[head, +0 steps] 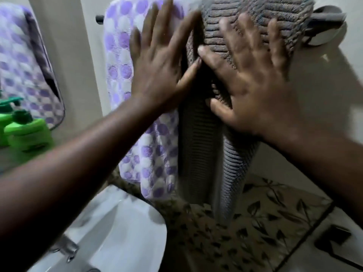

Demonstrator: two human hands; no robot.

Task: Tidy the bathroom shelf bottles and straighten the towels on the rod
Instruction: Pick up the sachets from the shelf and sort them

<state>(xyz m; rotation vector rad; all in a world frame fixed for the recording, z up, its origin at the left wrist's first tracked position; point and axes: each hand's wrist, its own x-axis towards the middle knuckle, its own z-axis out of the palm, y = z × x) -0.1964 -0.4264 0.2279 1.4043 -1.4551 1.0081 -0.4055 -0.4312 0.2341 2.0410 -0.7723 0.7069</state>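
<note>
Two towels hang side by side on a wall rod (pixel 99 18). The left one is a white towel with purple dots (pixel 117 61). The right one is a grey ribbed towel (pixel 198 150), bunched near the top. My left hand (pixel 159 63) lies flat with fingers spread where the two towels meet, thumb on the grey one. My right hand (pixel 253 83) presses flat on the grey towel, fingers spread and blurred. Neither hand grips cloth. Green pump bottles (pixel 27 132) stand on a shelf at the far left.
A mirror (pixel 29 61) at the left reflects the dotted towel. A white sink (pixel 125 232) with a chrome tap (pixel 66 248) sits below the towels. A leaf-patterned mat (pixel 255 222) covers the floor, with a dark object (pixel 334 242) at the lower right.
</note>
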